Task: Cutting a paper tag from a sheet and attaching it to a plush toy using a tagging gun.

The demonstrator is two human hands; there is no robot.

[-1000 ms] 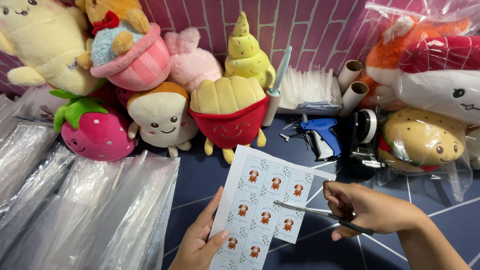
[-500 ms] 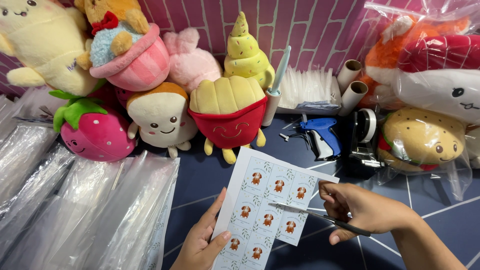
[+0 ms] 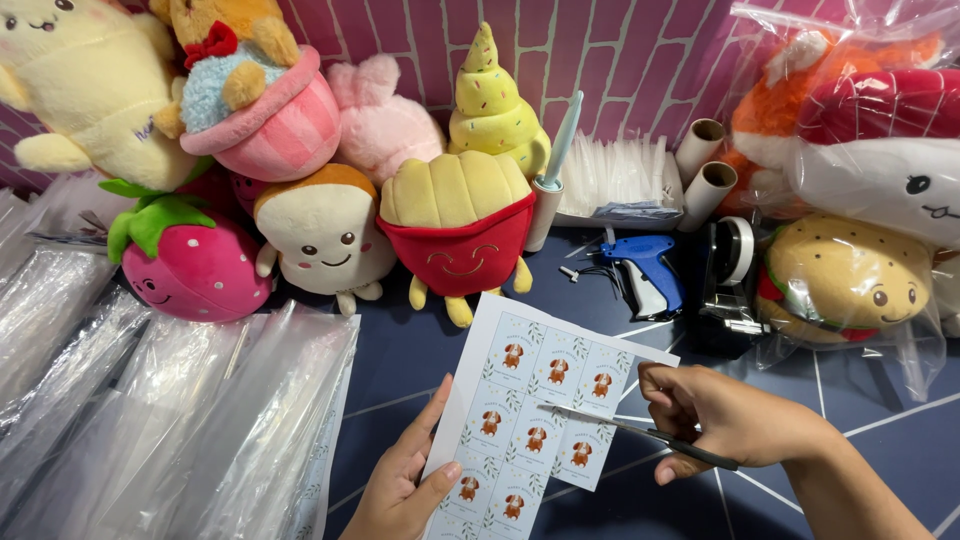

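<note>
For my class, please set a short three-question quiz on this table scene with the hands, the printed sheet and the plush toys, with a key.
1. True or false: the right hand holds scissors whose blades lie across the sticker sheet.
2. Which hand holds the sheet by its lower left edge?
A. left hand
B. right hand
C. neither
3. Fill in: the blue tagging gun lies on the dark table to the ___ of the fries plush, as the camera sees it.

Key: 1 true; 2 A; 3 right.

Pink brick-pattern wall [image 3: 640,60], dark blue tiled surface [image 3: 400,350], even light
</note>
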